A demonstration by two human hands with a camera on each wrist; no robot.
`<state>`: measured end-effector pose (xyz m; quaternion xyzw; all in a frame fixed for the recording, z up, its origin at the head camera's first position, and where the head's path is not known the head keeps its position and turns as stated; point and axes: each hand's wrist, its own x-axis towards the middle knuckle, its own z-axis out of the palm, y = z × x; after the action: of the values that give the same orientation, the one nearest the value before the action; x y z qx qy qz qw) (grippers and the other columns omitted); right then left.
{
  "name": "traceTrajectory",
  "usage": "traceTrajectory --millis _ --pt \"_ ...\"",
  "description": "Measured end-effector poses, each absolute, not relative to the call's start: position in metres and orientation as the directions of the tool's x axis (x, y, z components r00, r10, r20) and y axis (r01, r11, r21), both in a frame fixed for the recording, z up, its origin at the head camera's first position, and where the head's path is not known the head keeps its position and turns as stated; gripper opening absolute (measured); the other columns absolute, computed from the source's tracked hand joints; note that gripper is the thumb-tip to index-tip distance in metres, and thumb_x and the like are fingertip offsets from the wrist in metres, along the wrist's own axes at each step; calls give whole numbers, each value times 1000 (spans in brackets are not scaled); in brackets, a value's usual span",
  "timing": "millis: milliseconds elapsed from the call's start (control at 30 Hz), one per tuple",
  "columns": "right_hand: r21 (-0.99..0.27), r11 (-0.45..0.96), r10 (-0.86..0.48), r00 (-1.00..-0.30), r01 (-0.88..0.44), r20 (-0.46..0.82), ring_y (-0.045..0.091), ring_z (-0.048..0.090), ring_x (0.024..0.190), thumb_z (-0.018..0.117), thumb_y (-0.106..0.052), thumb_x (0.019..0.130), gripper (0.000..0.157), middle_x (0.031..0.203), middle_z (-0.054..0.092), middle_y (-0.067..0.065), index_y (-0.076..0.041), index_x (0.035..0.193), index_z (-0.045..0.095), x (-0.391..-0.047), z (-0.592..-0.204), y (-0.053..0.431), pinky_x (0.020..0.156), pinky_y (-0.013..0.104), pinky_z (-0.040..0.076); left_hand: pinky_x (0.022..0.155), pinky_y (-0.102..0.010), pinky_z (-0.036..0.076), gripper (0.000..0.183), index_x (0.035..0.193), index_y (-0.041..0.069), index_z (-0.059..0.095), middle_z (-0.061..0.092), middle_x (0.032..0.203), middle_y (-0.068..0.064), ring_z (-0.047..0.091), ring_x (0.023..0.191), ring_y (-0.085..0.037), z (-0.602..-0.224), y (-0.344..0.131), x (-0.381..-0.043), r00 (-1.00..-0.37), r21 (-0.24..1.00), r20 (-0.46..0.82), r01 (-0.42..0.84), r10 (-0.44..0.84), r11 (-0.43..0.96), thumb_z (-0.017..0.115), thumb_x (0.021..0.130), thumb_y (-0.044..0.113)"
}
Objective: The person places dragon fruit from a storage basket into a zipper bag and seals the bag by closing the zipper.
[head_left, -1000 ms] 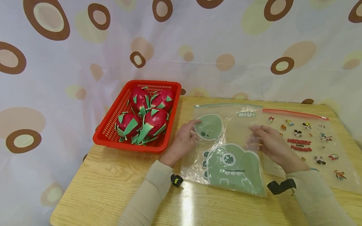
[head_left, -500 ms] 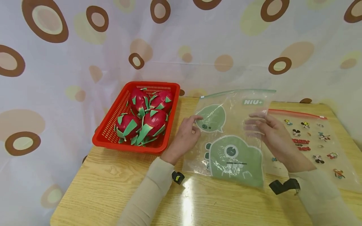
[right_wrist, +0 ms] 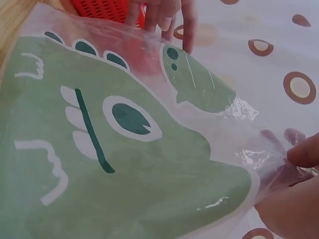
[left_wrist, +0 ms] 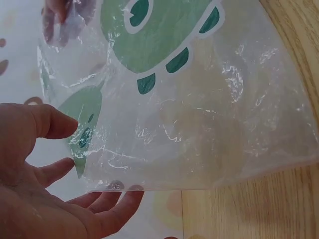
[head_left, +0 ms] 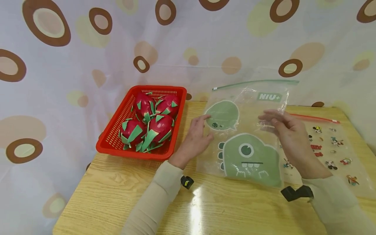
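zip bag (head_left: pixel 245 132), clear, green monster print (head_left: pixel 252 160); left grip (head_left: pixel 194 142) and right grip (head_left: pixel 293 140) pinch its sides.

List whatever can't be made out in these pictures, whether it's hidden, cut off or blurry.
Head view: the start of the red lettering on the flat bag, behind the right hand.
Head view: whatever is beneath the dragon fruits, which cover it.
Left wrist view: the rest of the right hand, cut off by the top edge.
Right wrist view: most of the red basket, cut off by the top edge.
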<state>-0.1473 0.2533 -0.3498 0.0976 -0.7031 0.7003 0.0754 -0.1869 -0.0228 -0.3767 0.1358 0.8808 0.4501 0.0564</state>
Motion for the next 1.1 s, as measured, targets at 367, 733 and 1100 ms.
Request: traceTrajectory --millis 367,733,1100 --pt "-893 234 58 -912 -384 407 12 67 103 46 -7 103 33 116 72 1 -2 132 61 -144 -330 242 88 16 54 114 -50 38 63 152 21 32 20 161 -8 28 145 -27 -363 -16 -191 -940 773 114 287 320 566 58 94 21" --pt "-633 501 46 -713 -589 700 1 68 95 43 11 98 37 114 74 6 -2 119 71 -145 -325 228 88 13 51 119 -45 33 59 153 18 32 25 159 -7 32 145 -23 -343 -6 -191 -908 786 195 371 372 494 55 99 29" --pt "-308 589 -57 -418 -747 907 7 64 106 42 19 89 47 105 72 23 -6 103 79 -139 -325 207 86 7 41 105 -35 49 64 156 18 28 30 158 -2 42 139 -20 -324 1 -191 -861 876 284 412 423 251 52 100 38"
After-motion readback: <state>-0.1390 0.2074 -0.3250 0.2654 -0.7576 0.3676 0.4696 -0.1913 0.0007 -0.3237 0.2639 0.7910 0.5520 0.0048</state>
